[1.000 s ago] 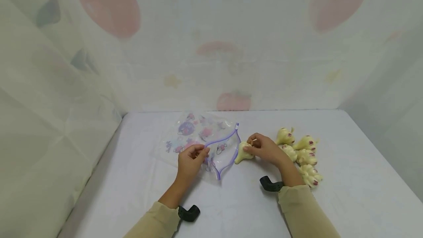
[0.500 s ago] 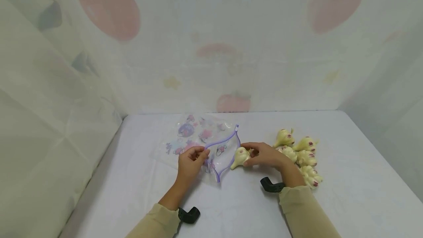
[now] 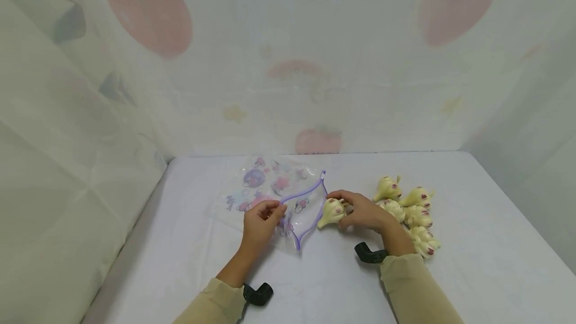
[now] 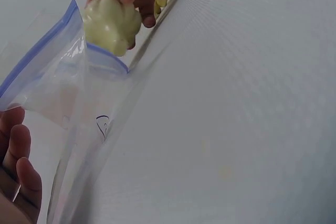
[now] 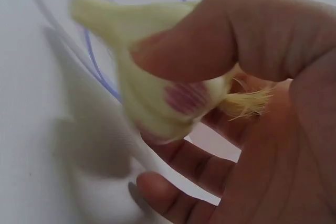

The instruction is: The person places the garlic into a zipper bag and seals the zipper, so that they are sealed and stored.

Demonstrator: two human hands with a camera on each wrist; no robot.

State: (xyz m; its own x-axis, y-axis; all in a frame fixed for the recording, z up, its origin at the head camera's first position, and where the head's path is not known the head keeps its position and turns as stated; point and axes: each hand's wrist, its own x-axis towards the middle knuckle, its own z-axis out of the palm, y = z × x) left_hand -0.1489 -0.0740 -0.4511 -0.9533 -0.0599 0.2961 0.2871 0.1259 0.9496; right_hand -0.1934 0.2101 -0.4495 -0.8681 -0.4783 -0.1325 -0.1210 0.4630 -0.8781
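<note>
Cream-coloured and rounded, with a tapering stem and a purple blotch, a garlic bulb (image 3: 332,211) sits just right of the frame's centre, gripped between the thumb and fingers of the person's right hand (image 3: 366,211). Its stem points to the lower left in the head view; up close, from the right wrist, pale wispy roots (image 5: 249,102) show toward the palm.

It is at the mouth of a clear, flat plastic bag (image 3: 281,182) printed with pink and purple figures and rimmed by a purple zip strip (image 3: 310,229); whether bulb and strip touch, I can't tell. That mouth gapes toward the right of the frame, with a small pale slider (image 3: 322,174) at its upper corner. At the near side of the opening, left of centre, the left hand (image 3: 262,224) pinches the rim between thumb and fingers.

Five more cream-and-purple garlic bulbs (image 3: 417,215) lie clustered at the right of the frame on the white-covered bench (image 3: 486,254). Behind hangs a whitish cloth (image 3: 382,89) with faded red fruit shapes.
</note>
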